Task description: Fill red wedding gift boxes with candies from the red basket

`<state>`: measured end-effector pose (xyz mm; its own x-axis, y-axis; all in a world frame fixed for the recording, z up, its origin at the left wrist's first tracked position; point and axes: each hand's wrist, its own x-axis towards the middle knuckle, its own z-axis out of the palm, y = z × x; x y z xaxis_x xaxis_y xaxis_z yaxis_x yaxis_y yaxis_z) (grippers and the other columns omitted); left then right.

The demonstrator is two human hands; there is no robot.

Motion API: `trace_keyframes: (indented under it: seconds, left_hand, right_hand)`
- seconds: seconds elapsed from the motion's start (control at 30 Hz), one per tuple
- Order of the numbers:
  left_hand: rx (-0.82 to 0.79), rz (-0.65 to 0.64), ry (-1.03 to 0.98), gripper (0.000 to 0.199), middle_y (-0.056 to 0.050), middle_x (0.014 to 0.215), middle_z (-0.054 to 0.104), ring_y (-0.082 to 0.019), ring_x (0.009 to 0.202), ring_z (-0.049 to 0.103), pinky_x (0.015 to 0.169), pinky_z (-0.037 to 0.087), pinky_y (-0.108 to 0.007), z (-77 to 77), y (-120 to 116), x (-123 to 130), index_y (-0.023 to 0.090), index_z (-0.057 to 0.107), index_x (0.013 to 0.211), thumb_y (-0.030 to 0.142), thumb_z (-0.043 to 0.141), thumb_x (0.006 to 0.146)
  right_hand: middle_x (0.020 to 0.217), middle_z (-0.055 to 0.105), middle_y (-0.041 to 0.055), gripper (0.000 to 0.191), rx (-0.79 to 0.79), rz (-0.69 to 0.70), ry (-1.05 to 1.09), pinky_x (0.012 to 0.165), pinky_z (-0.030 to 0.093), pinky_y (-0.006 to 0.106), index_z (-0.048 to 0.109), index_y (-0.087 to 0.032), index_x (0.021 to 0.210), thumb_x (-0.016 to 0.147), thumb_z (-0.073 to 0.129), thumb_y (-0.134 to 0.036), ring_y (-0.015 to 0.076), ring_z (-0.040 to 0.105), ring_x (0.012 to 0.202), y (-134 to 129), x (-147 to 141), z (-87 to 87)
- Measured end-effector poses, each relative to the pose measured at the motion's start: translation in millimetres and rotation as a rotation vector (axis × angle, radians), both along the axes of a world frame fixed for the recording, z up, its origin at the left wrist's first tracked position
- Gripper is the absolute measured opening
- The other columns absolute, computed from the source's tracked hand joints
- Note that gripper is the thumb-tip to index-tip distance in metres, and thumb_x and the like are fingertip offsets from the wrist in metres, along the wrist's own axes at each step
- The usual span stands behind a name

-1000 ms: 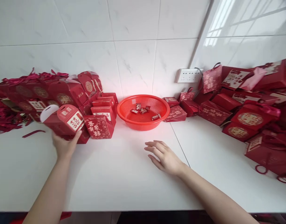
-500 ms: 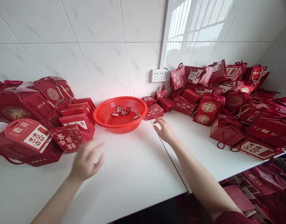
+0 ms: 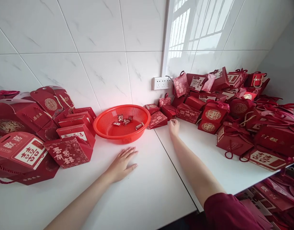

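My left hand (image 3: 121, 164) rests on the white tabletop, its fingers stretched out and thumb apart, with nothing in it. Just beyond it sits a red plastic colander (image 3: 127, 139) holding several small wrapped candies (image 3: 124, 120). My right hand (image 3: 174, 128) is reached forward with its fingers curled closed. It is at the front of a small red gift box (image 3: 169, 111), beside a flat patterned red box (image 3: 158, 120). The fingertips are partly hidden, so I cannot tell whether they grip the box.
A large heap of red gift boxes (image 3: 212, 115) fills the right side. More red boxes stand at left, including a patterned one (image 3: 67, 153). A white power strip (image 3: 162, 83) is on the tiled wall. A dark seam (image 3: 177, 172) crosses the tabletop; more boxes (image 3: 276, 195) lie below its right edge.
My left hand has moved right and settled flat before the colander. My right hand has reached slightly right to the small red boxes, its fingers closing. The view has tilted up a little.
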<state>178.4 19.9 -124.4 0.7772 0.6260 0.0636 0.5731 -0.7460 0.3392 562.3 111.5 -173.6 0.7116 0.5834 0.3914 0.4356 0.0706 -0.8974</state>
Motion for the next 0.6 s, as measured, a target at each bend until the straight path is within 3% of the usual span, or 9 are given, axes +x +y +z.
trace_keyframes:
  seconds: [0.17, 0.27, 0.37, 0.5, 0.53, 0.6]
  left_hand:
    - [0.0, 0.002, 0.006, 0.058, -0.003, 0.163, 0.03, -0.025, 0.152, 0.024, 0.126, 0.018, -0.052, 0.1, -2, -1, 0.033, 0.036, 0.153, 0.053, 0.044, 0.099]
    - [-0.007, 0.013, 0.016, 0.057, -0.002, 0.163, 0.03, -0.025, 0.152, 0.024, 0.126, 0.018, -0.052, 1.2, -2, 0, 0.034, 0.036, 0.153, 0.053, 0.044, 0.099]
    - [-0.008, 0.016, 0.015, 0.057, -0.002, 0.162, 0.031, -0.025, 0.152, 0.024, 0.126, 0.019, -0.052, 2.2, -4, 1, 0.034, 0.037, 0.152, 0.052, 0.045, 0.099]
    - [0.01, 0.0, -0.026, 0.056, -0.004, 0.161, 0.034, -0.027, 0.151, 0.027, 0.125, 0.021, -0.052, 1.3, -5, 0, 0.032, 0.04, 0.151, 0.049, 0.047, 0.098]
    - [0.014, -0.006, -0.039, 0.055, -0.004, 0.16, 0.036, -0.027, 0.15, 0.029, 0.125, 0.022, -0.052, 0.8, -5, 0, 0.032, 0.041, 0.151, 0.049, 0.048, 0.098]
    - [0.022, -0.01, -0.063, 0.055, -0.004, 0.159, 0.038, -0.027, 0.149, 0.031, 0.124, 0.024, -0.051, 0.0, -5, 1, 0.032, 0.043, 0.149, 0.048, 0.049, 0.097]
  right_hand:
    - [0.128, 0.06, 0.0101, 0.033, 0.014, -0.07, -0.067, 0.094, 0.053, 0.047, 0.06, -0.017, 0.125, 0.097, 0.062, -0.035, 0.0247, 0.062, 0.111, 12, -7, 8.0]
    - [0.13, 0.06, 0.011, 0.029, 0.054, -0.125, -0.108, 0.101, 0.048, 0.053, 0.063, -0.015, 0.121, 0.096, 0.063, -0.03, 0.0276, 0.058, 0.12, 5, -10, 25.8]
    - [0.129, 0.061, 0.015, 0.022, 0.141, -0.167, -0.176, 0.112, 0.035, 0.058, 0.068, -0.014, 0.112, 0.093, 0.056, -0.014, 0.0311, 0.051, 0.13, -10, -7, 68.5]
    - [0.107, 0.072, 0.0066, 0.022, 0.257, -0.063, -0.292, 0.106, 0.047, 0.046, 0.074, -0.02, 0.099, 0.088, 0.056, -0.012, 0.0236, 0.065, 0.107, -52, -7, 150.5]
    - [0.106, 0.072, 0.0048, 0.021, 0.294, -0.007, -0.324, 0.104, 0.049, 0.045, 0.074, -0.022, 0.099, 0.087, 0.059, -0.013, 0.0226, 0.066, 0.105, -67, -10, 169.6]
    - [0.109, 0.07, 0.0053, 0.027, 0.483, 0.231, -0.34, 0.096, 0.055, 0.043, 0.069, -0.023, 0.109, 0.084, 0.065, -0.014, 0.0234, 0.067, 0.105, -104, -20, 201.0]
